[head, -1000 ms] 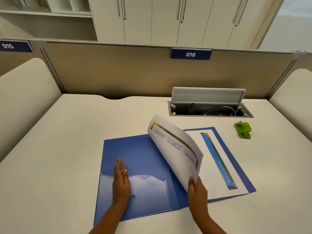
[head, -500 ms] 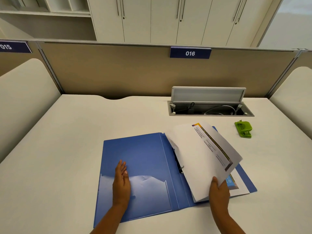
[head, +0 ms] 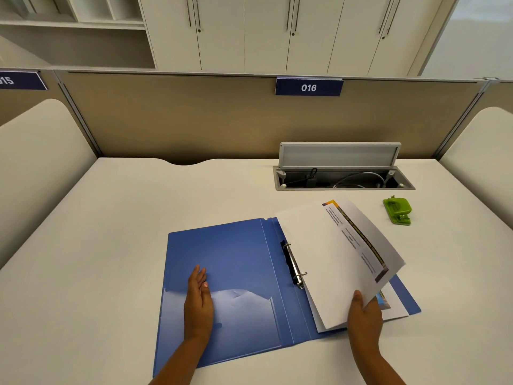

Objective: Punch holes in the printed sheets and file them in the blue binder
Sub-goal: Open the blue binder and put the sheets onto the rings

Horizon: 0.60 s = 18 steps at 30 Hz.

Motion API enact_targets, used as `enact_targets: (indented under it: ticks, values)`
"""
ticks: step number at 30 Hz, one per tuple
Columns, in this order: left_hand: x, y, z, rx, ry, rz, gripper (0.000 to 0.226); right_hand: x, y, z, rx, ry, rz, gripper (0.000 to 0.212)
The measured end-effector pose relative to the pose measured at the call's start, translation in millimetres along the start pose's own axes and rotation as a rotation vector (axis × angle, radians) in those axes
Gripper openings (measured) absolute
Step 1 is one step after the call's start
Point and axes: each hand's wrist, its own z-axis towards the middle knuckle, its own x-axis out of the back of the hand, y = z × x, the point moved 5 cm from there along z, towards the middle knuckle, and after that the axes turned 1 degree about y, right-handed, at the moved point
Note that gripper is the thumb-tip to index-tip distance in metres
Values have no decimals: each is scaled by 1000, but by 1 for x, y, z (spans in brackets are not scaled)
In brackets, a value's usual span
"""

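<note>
So from my seat, using the open blue plastic ring binder [head: 249, 279] as the anchor: my left hand [head: 198, 304] lies flat on its left inside cover, fingers straight and together, gripping nothing, just at the top edge of the clear pocket there. I reckon it's there as a weight so the folder doesn't slide or flop shut while the other side gets worked.

In the binder's middle, the metal two-ring clip [head: 294, 266] is bare; no paper on the rings that I can see.

Over the binder's right half, my right hand [head: 365, 315] has the white printed sheets with the yellow-and-dark stripe [head: 336, 259] pinched at their near edge, thumb on top, tilted up off another printed page [head: 394, 308] lying flat on the right cover. Can't tell whether any of them are punched yet.

Beyond the binder's far right corner, well apart from it, the small green hole punch [head: 397, 211] sits on the white desk [head: 111, 218], untouched. My guess is the sheets need a trip there before they go on the rings.
</note>
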Motion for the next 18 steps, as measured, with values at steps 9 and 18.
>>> enact_targets:
  ticks: [9,18]
  values:
    - [-1,2,0,22,-4,-9,42,2,0,0,-6,21,20,44]
    - [-2,-2,2,21,-14,23,42,0,8,-1,-23,23,116,45]
